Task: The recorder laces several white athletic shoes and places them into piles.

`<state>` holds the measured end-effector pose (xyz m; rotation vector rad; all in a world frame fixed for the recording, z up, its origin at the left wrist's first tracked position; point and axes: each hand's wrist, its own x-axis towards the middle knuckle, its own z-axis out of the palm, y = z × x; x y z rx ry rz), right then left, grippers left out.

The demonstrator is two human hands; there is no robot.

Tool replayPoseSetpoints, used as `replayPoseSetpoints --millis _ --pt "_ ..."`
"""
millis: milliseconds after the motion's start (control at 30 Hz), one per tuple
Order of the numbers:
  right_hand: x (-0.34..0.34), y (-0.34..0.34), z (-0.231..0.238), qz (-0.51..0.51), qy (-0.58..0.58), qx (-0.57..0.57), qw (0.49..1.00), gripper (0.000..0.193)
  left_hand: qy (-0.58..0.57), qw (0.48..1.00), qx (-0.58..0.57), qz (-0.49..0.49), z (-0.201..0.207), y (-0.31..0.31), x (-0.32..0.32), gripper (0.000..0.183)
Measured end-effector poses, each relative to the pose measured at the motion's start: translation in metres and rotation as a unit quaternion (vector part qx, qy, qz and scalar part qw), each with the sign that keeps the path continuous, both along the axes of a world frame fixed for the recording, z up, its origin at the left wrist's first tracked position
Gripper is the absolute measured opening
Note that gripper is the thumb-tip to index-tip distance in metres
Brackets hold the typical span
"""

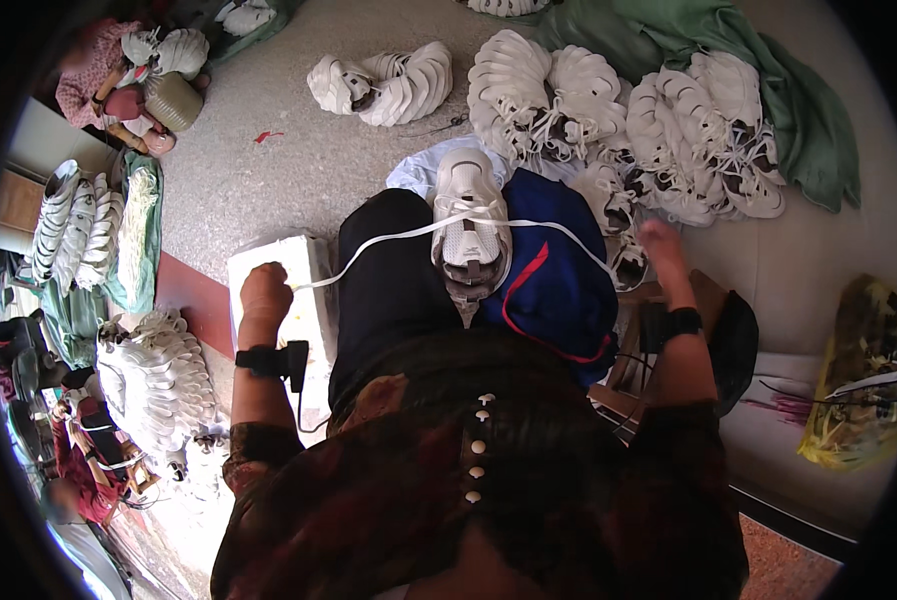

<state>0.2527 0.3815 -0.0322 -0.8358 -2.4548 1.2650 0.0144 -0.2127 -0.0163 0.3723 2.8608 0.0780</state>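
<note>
A white and beige sneaker (pixel 468 215) is held upright between my knees, its toe pointing away from me. A flat white shoelace (pixel 388 237) crosses over it and runs out to both sides. My left hand (pixel 266 292) is closed round the left end of the lace, beside my left knee. On the other side my right hand (pixel 661 248), also closed and slightly blurred, is raised beyond my right knee with the lace's right stretch running toward it. The exact pinch point there is hard to make out.
Stacked white sneakers (pixel 568 95) lie ahead and to the right, beside a green cloth (pixel 798 120). A white box-like block (pixel 313 340) stands by my left leg. More shoe stacks (pixel 158 375) and two other people are at the left. A yellow bag (pixel 858 390) sits far right.
</note>
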Motion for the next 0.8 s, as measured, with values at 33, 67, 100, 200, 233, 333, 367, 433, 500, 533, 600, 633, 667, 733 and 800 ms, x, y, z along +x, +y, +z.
replayPoseSetpoints --millis 33,67,100,200,233,333,367,433,500,533,600,633,667,733,800 --pt "-0.034 -0.032 0.007 0.037 0.055 0.014 0.998 0.007 0.05 0.995 0.084 -0.022 -0.006 0.023 -0.003 0.018" --pt "-0.064 -0.068 0.029 0.092 0.052 0.002 0.994 0.01 0.072 0.986 0.145 -0.047 -0.01 0.048 -0.009 0.016" --pt "-0.088 -0.105 0.039 0.135 0.122 -0.003 0.983 0.016 0.11 0.963 0.236 -0.07 -0.003 0.077 -0.009 0.015" --pt "-0.123 -0.168 0.043 0.214 0.066 -0.005 0.975 0.024 0.062 0.924 0.355 -0.126 0.023 0.15 -0.002 0.019" --pt "-0.13 -0.18 0.037 0.213 0.057 0.0 0.975 0.024 0.037 0.918 0.358 -0.164 0.025 0.165 -0.001 0.021" --pt "-0.142 -0.191 0.01 0.192 0.106 -0.009 0.976 0.016 0.003 0.932 0.323 -0.166 0.019 0.198 -0.002 0.023" --pt "-0.143 -0.191 0.007 0.195 0.105 -0.009 0.975 0.016 -0.008 0.923 0.348 -0.164 0.014 0.203 -0.003 0.023" --pt "-0.145 -0.193 0.008 0.172 0.1 -0.082 0.976 0.013 -0.019 0.911 0.377 -0.165 0.01 0.209 -0.004 0.022" --pt "-0.144 -0.196 0.017 0.186 0.084 -0.131 0.97 0.012 -0.05 0.908 0.388 -0.147 0.005 0.209 -0.006 0.021" --pt "-0.144 -0.198 0.023 0.198 0.069 -0.179 0.961 0.012 -0.08 0.904 0.4 -0.131 0.002 0.209 -0.007 0.02" --pt "-0.146 -0.196 0.025 0.223 0.052 -0.217 0.949 0.01 -0.109 0.892 0.415 -0.14 0.001 0.209 -0.009 0.018" --pt "-0.146 -0.193 0.025 0.246 0.036 -0.254 0.935 0.009 -0.137 0.879 0.43 -0.151 0.002 0.208 -0.009 0.017" --pt "-0.146 -0.189 0.025 0.246 0.036 -0.256 0.934 0.009 -0.138 0.88 0.429 -0.151 0.004 0.207 -0.01 0.017" --pt "-0.146 -0.181 0.024 0.262 0.018 -0.323 0.909 0.009 -0.232 0.871 0.4 -0.168 0.016 0.206 -0.011 0.015" --pt "-0.146 -0.183 0.021 0.236 0.025 -0.336 0.911 0.01 -0.266 0.863 0.403 -0.146 0.026 0.203 -0.012 0.016"
